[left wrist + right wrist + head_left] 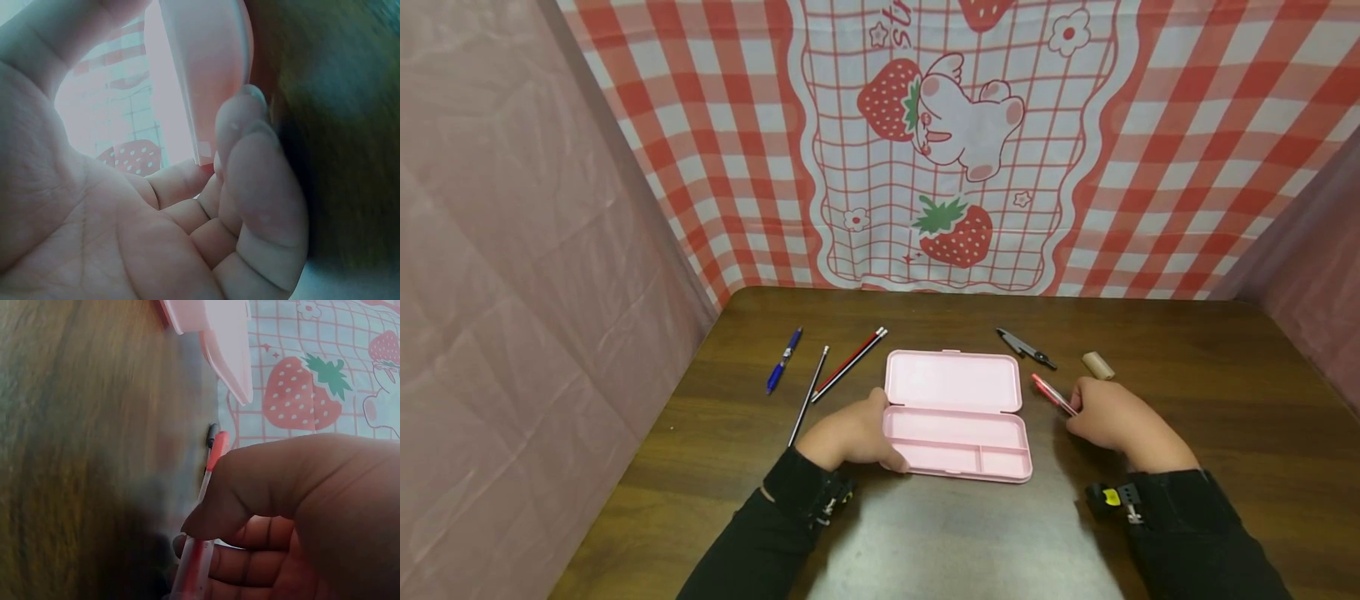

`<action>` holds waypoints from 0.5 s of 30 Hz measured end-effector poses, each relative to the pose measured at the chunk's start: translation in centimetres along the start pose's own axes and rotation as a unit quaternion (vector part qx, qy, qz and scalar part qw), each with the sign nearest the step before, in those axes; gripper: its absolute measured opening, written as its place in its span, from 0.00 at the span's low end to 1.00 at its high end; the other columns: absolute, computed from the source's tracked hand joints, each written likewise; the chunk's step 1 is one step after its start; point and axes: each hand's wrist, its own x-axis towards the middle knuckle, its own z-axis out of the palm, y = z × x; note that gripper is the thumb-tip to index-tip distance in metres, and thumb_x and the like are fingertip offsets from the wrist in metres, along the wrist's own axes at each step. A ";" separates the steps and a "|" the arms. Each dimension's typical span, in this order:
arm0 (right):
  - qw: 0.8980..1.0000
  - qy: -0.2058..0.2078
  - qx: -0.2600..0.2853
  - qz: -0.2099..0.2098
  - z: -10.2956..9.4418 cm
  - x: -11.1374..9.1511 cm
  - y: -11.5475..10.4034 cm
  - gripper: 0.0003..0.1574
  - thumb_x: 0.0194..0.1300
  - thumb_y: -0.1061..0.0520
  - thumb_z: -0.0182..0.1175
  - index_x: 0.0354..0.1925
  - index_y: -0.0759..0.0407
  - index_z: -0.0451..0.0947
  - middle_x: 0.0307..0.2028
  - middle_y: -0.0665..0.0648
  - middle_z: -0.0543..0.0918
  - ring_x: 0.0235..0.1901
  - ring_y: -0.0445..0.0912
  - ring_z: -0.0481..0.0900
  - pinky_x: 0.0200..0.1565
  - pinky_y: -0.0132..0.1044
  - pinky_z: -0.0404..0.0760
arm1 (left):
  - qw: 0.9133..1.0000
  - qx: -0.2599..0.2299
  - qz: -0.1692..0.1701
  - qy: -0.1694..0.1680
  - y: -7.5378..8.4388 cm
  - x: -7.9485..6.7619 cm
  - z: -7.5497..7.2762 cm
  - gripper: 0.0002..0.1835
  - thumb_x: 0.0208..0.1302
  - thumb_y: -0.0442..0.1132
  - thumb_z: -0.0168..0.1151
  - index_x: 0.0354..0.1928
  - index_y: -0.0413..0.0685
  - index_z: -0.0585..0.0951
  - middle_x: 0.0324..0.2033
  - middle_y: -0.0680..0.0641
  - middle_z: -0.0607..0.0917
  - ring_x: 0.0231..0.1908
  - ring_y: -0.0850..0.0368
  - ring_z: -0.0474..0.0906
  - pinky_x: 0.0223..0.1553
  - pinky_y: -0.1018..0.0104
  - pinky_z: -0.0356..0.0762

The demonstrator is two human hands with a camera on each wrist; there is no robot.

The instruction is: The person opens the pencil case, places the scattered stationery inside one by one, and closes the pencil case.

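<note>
A pink pencil case point(953, 427) lies with its lid raised on the table, its compartments bare. My left hand point(856, 433) grips the case's left end, thumb at the front edge; in the left wrist view the fingers point(265, 181) curl against the pink wall point(212, 56). To the right of the case, my right hand point(1108, 418) pinches a red pen point(1049, 390) between thumb and fingers. Its red tip end point(219, 450) points away from the hand toward the back, and the clear barrel point(194, 569) runs under the thumb.
Behind the red pen lies a grey compass point(1028, 348), with a beige eraser-like block point(1098, 365) to its right. On the left are a blue pen point(785, 360), a dark pencil point(809, 393) and two crossing-close pencils, one red point(853, 358). A checked cloth point(737, 167) hangs behind the table.
</note>
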 end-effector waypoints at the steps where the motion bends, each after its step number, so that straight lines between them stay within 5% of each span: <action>1: 1.000 0.000 0.001 0.001 0.0 0.0 -0.1 0.12 0.55 0.58 0.63 0.35 0.62 0.71 0.26 0.55 0.73 0.26 0.48 0.70 0.26 0.40 0.69 | 1.000 0.002 0.001 0.002 0.0 0.0 0.0 0.50 0.33 0.50 0.82 0.58 0.38 0.65 0.42 0.44 0.78 0.40 0.52 0.75 0.47 0.55 0.74; 15: 0.998 0.028 -0.025 -0.044 -1.0 -0.8 -1.7 0.12 0.62 0.62 0.57 0.43 0.67 0.73 0.28 0.56 0.74 0.25 0.48 0.70 0.28 0.41 0.69 | 1.000 -0.002 0.009 0.004 -0.1 0.0 0.0 0.50 0.32 0.49 0.82 0.57 0.37 0.65 0.42 0.44 0.77 0.40 0.52 0.74 0.47 0.56 0.74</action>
